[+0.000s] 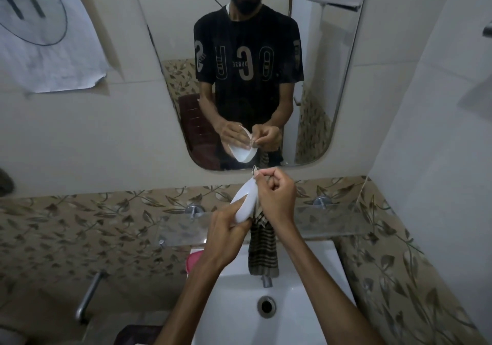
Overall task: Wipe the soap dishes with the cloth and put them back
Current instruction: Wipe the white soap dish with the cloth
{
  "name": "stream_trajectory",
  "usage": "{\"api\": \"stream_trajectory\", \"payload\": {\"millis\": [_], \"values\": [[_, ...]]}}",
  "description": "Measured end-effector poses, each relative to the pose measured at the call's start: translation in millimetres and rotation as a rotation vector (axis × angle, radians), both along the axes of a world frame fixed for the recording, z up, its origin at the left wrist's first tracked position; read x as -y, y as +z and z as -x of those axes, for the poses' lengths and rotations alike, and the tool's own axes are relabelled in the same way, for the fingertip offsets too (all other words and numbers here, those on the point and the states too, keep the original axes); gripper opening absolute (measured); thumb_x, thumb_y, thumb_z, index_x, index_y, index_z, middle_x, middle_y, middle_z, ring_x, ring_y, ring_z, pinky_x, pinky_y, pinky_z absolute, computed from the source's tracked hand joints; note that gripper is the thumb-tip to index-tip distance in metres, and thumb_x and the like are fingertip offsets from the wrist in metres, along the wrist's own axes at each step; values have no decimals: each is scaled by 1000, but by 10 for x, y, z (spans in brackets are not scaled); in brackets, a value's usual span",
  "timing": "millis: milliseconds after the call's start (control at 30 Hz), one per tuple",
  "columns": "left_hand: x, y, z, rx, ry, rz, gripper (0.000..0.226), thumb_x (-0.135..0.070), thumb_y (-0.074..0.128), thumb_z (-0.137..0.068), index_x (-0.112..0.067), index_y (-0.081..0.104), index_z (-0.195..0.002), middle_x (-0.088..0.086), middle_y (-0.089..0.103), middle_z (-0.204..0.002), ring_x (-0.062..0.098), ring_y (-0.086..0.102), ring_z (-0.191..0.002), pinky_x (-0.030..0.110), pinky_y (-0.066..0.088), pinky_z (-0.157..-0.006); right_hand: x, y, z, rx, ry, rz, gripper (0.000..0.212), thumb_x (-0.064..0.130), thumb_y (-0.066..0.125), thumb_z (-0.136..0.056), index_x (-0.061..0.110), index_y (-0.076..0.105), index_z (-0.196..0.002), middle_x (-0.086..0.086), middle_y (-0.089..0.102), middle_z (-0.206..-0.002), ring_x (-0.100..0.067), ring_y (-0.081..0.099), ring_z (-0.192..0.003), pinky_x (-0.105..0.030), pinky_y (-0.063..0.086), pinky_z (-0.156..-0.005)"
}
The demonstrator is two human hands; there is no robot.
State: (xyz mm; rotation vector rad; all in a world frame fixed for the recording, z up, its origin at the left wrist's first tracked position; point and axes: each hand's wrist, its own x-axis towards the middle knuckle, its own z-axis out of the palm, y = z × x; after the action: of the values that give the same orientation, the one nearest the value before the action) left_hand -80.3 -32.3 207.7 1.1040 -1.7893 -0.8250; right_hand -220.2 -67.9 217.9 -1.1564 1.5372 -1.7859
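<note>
A white oval soap dish (246,202) is held upright on edge above the sink, just under the mirror. My left hand (226,227) grips its lower end from the left. My right hand (277,193) presses a striped brown cloth (263,251) against the dish's right side; the rest of the cloth hangs down over the tap. A pink soap dish (191,262) lies on the sink's back left corner, partly hidden by my left forearm.
A white sink (306,304) with a drain (266,306) and a tap (266,280) lies below. A glass shelf (332,219) runs along the patterned tiles. The mirror (247,78) reflects the person. A metal bar (87,296) sticks out at lower left.
</note>
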Motion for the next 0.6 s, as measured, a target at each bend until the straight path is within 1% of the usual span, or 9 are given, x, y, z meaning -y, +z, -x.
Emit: {"api": "stream_trajectory", "payload": {"millis": [33,100,167,200,267,367,433,500,600], "values": [[-20,-19,7,-37,19,-29,33,-3,68,-79,-30,76,-95,-17,70,-89,3,63,-80,25,50,-68,42,8,37,25,7,-21,14,18,75,-93,19,73,-79,12,51,-54,-1,44,-51,-18,40,-53],[-16,-13,21,-90,50,-107,42,-9,70,-76,-18,78,-116,4,70,-119,26,64,-116,47,56,-92,92,20,87,83,79,-26,15,22,74,-92,20,73,-77,11,63,-63,2,53,-58,-13,44,-56],[-21,10,34,-123,60,-139,49,-7,73,-75,-16,77,-123,11,66,-126,38,55,-129,57,53,-102,140,37,151,182,201,-76,15,24,72,-89,19,74,-75,6,74,-78,0,63,-71,-16,51,-65],[-27,21,40,-131,56,-143,50,-8,75,-74,-21,78,-122,12,65,-126,39,55,-129,54,54,-101,156,51,188,230,271,-120,16,25,71,-89,19,74,-75,4,77,-85,-4,66,-76,-21,52,-68],[-32,51,43,-104,40,-134,55,-15,77,-71,-47,75,-116,6,67,-124,31,59,-124,42,56,-94,162,70,243,299,404,-194,17,29,67,-88,22,72,-73,1,77,-86,-13,66,-75,-24,54,-67],[-30,156,59,21,-36,-85,71,-19,76,-70,-74,63,-112,-23,71,-114,8,63,-111,24,54,-86,112,42,229,367,467,-158,18,30,63,-89,20,66,-74,-4,71,-75,-13,65,-63,-24,54,-59],[-26,267,78,54,-92,-69,70,-23,73,-72,-75,59,-116,-33,70,-115,1,67,-106,12,52,-80,80,28,202,338,412,-88,17,27,61,-89,17,64,-76,0,66,-69,-9,64,-61,-22,54,-58],[-6,400,74,135,-125,-70,61,-32,68,-71,-78,57,-111,-34,70,-110,-1,68,-99,9,50,-73,57,40,185,269,359,-8,15,20,58,-91,13,60,-78,6,62,-67,-4,64,-61,-19,53,-60],[85,492,-5,375,-124,-101,39,-42,66,-70,-67,62,-99,-13,71,-87,2,68,-79,17,50,-54,3,61,178,132,325,88,14,14,56,-94,14,58,-79,12,60,-68,-3,61,-64,-18,49,-62]]}}
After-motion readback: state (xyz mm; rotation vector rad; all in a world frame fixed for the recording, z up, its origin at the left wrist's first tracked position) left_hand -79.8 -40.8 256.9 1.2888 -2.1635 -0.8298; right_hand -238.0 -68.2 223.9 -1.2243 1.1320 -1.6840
